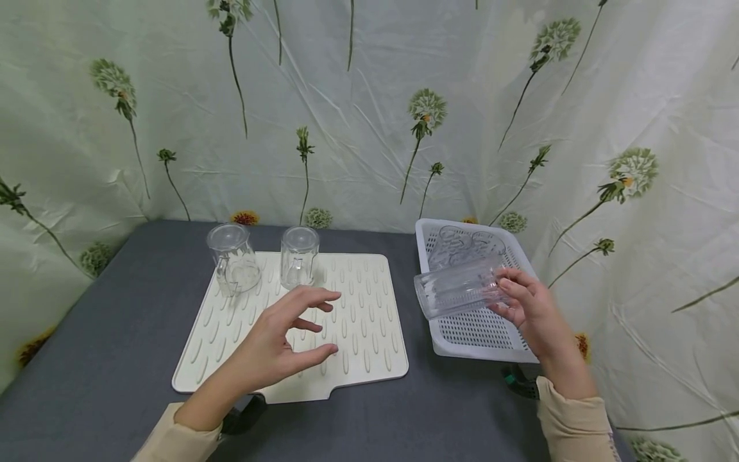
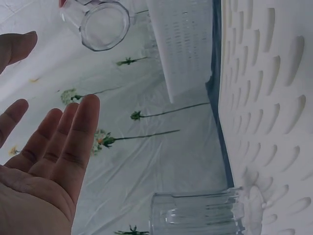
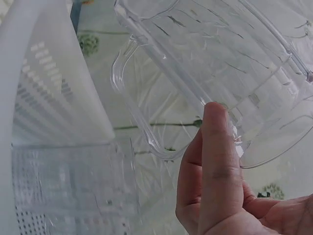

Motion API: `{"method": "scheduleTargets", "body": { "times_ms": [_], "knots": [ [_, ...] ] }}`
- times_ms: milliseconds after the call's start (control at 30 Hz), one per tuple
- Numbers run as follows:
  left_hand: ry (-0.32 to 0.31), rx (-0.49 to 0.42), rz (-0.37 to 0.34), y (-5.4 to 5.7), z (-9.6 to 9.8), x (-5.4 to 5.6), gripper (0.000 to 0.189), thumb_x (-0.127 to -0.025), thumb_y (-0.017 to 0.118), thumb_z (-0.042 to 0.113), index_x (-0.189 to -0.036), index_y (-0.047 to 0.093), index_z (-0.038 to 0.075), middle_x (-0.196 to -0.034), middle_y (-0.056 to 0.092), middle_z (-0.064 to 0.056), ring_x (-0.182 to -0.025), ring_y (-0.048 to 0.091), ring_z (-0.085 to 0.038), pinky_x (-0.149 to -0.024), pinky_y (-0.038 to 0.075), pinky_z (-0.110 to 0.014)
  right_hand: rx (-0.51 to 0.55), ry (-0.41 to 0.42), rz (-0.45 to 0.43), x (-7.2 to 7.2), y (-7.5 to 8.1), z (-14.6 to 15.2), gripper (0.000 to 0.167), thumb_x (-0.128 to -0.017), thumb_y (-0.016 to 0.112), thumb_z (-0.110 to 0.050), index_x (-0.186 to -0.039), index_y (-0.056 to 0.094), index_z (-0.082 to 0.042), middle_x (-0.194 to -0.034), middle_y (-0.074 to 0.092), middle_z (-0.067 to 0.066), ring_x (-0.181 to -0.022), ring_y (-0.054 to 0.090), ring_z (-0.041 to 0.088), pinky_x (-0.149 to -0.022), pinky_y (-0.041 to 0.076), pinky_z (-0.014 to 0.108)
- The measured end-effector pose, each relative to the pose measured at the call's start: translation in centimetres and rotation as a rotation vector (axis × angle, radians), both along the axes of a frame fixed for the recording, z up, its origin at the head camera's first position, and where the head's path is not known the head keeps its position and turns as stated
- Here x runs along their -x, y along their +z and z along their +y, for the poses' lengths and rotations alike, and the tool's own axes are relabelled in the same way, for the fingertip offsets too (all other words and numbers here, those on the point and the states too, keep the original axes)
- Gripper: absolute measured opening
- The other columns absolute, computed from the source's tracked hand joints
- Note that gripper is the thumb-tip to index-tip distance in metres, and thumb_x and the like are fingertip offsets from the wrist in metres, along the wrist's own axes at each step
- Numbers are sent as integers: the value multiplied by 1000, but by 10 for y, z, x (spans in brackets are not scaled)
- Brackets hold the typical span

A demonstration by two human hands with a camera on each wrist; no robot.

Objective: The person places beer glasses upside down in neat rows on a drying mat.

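My right hand point(image 1: 525, 305) grips a clear mug point(image 1: 458, 289) near one end, tilted on its side above the white basket point(image 1: 473, 350). In the right wrist view, the mug's handle point(image 3: 127, 98) shows beside the fingers. My left hand point(image 1: 283, 340) hovers over the front of the white drying mat point(image 1: 364, 321), fingers spread and thumb apart, holding nothing. Two more clear mugs stand upside down toward the mat's back: a wider left mug point(image 1: 233, 263) and a narrower right mug point(image 1: 299, 256), which also appears in the left wrist view as a clear mug point(image 2: 195, 215).
More clear glassware point(image 1: 456, 242) lies in the back of the basket; its exact number is hard to tell. A dark grey cloth point(image 1: 110, 333) covers the table. Behind it hangs a pale curtain point(image 1: 358, 128) printed with flowers.
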State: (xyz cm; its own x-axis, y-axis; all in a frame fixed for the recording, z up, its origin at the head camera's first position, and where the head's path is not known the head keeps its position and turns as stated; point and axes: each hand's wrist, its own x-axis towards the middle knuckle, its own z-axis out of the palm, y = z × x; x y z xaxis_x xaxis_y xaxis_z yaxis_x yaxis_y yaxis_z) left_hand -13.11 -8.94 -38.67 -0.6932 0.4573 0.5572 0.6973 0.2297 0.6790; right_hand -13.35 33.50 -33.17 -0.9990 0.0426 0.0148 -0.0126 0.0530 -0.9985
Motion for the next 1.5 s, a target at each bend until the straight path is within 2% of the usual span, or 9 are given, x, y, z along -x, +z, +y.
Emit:
{"method": "scheduleTargets", "body": {
  "times_ms": [200, 467, 667, 933, 1067, 1233, 1367, 1500],
  "knots": [
    [-30, -6, 48, 5, 3, 5, 75, -81, 92, 5, -147, 60, 21, -141, 63, -1, -120, 65, -12, -86, 66, -29, 103, 64, 13, 4, -3, -10, 17, -109, 56, -23, -120, 67, -16, -114, 71, -4, -103, 72, 11, -83, 65, 23],
    [-69, -7, 122, 13, 9, 11, 76, -79, 93, 4, -147, 60, 16, -142, 62, -4, -122, 63, -15, -91, 65, -28, 161, 153, 35, 4, -9, -25, 25, -109, 56, -31, -128, 70, -23, -121, 73, -5, -107, 73, 11, -87, 65, 24],
    [-88, -17, 208, 12, 16, 19, 78, -78, 94, 3, -147, 60, 14, -141, 61, -8, -122, 66, -20, -91, 66, -31, 197, 186, 17, 6, -11, -36, 27, -108, 58, -36, -129, 70, -25, -122, 73, -5, -107, 73, 10, -87, 65, 25],
    [-100, -45, 236, 11, 23, 26, 75, -78, 95, 6, -145, 62, 11, -143, 59, -10, -127, 64, -25, -96, 64, -33, 253, 239, 25, 8, -15, -51, 30, -108, 55, -37, -132, 66, -22, -123, 72, -3, -109, 73, 11, -86, 65, 25],
    [-116, -56, 299, 13, 27, 29, 74, -78, 95, 6, -144, 62, 9, -142, 58, -13, -128, 63, -24, -97, 64, -35, 292, 285, 35, 9, -17, -58, 31, -109, 50, -34, -130, 67, -19, -119, 72, -2, -107, 73, 10, -88, 65, 24],
    [-116, -26, 377, 17, 31, 32, 74, -80, 95, 10, -146, 61, 11, -144, 57, -15, -132, 60, -29, -105, 59, -31, 324, 325, 28, 13, -19, -65, 33, -111, 49, -40, -131, 65, -19, -119, 73, -3, -106, 74, 9, -90, 65, 25],
    [-136, -41, 386, 19, 34, 34, 74, -81, 95, 11, -146, 60, 11, -144, 57, -17, -133, 60, -30, -104, 60, -33, 357, 354, -5, 15, -21, -71, 37, -110, 51, -44, -135, 60, -19, -123, 72, -1, -107, 74, 9, -91, 64, 24],
    [-169, -73, 364, 20, 35, 36, 74, -80, 95, 8, -145, 60, 6, -145, 57, -18, -133, 60, -28, -99, 64, -39, 400, 362, -37, 17, -23, -77, 35, -110, 51, -44, -132, 61, -18, -120, 72, -1, -104, 75, 9, -90, 64, 23]
  ]
}}
